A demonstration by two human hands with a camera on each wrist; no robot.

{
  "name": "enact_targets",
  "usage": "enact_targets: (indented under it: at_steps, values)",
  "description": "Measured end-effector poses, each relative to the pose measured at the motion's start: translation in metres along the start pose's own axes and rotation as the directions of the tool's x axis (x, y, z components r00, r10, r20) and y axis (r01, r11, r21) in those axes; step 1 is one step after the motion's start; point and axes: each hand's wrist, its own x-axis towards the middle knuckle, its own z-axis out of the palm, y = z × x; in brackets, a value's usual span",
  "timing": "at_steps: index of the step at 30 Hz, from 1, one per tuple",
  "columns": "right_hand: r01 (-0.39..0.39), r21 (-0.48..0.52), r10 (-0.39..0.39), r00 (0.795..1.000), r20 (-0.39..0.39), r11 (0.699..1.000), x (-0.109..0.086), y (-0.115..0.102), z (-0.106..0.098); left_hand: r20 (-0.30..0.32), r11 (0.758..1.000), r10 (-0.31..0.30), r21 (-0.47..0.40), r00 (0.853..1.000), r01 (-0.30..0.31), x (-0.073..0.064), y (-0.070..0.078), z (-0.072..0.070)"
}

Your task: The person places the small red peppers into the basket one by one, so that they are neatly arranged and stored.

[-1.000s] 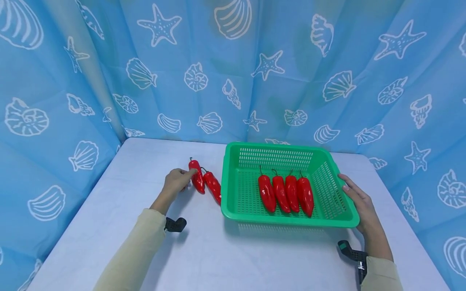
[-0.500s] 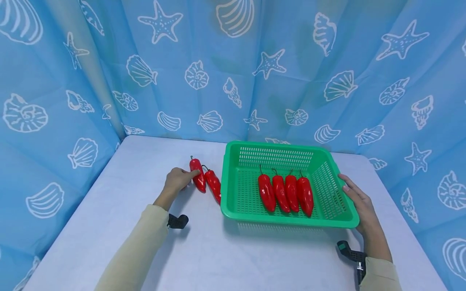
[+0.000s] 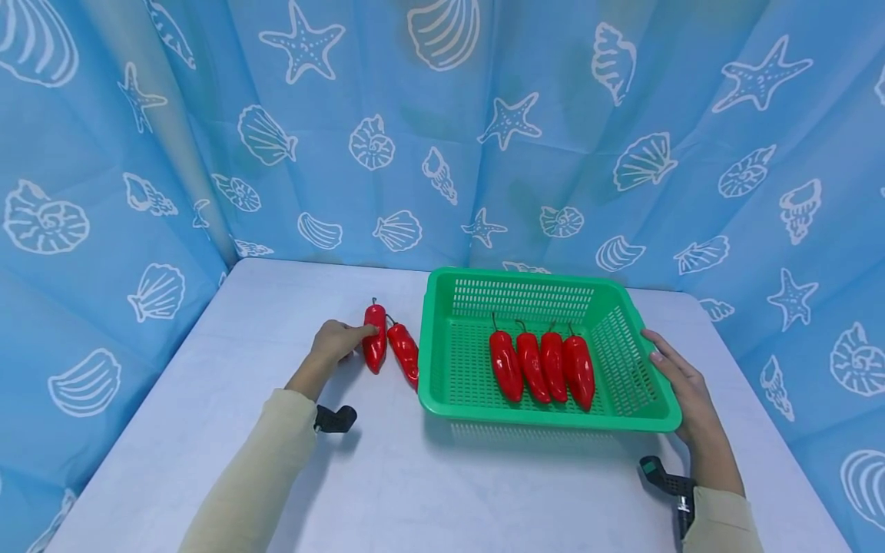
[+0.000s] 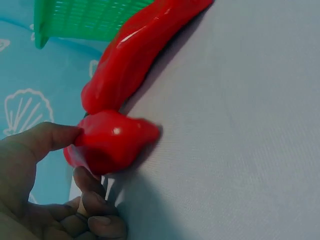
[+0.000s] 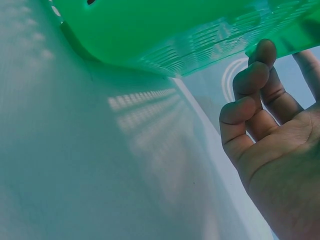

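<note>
Head view: pinching red pepper point(image 3: 374, 355) from its left flank with left hand point(image 3: 337, 339). Located left of green basket point(image 3: 539, 419), toward the far part of white table point(image 3: 387, 476). Running lengthwise away from the person, stem far and tip near, hence crosswise to the line toward the basket. Well apart from right hand point(image 3: 681, 378), at the basket's opposite end. In between: second pepper point(image 3: 404, 355), slanting, with near end reaching the basket's left rim. Inside basket: four peppers point(image 3: 530, 369), side by side, with stems likewise far.

Left wrist view: pinched between thumb on one side and fingertip on the other. Foreshortened, with tip directed away from palm. Close to second pepper; cannot tell whether touching. Cannot tell whether clear of table.

Right wrist view: gripping basket's right end with fingers curled beneath; cannot tell how firmly. Raised off table on this side, judging by shadow and slotted light below.
</note>
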Motion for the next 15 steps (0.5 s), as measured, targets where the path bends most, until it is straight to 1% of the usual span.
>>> enact_targets:
  at_steps: [5, 11, 15]
  values:
    - [0.011, -0.001, -0.011, 1.0, 0.008, 1.0, 0.0003, 0.0006, -0.0005, -0.013, 1.0, 0.001, 0.013, 1.0, -0.001, 0.0012, -0.0014, 0.0009]
    - [0.02, 0.01, -0.02, 1.0, 0.014, 1.0, 0.0009, 0.0015, -0.0012, -0.037, 0.997, 0.041, 0.074, 0.998, -0.038, -0.0006, -0.0019, 0.0037]
    - [0.019, 0.015, -0.02, 1.0, 0.014, 1.0, 0.0012, 0.0021, -0.001, -0.042, 0.998, 0.049, 0.047, 0.998, -0.047, 0.0029, -0.0051, 0.0027]
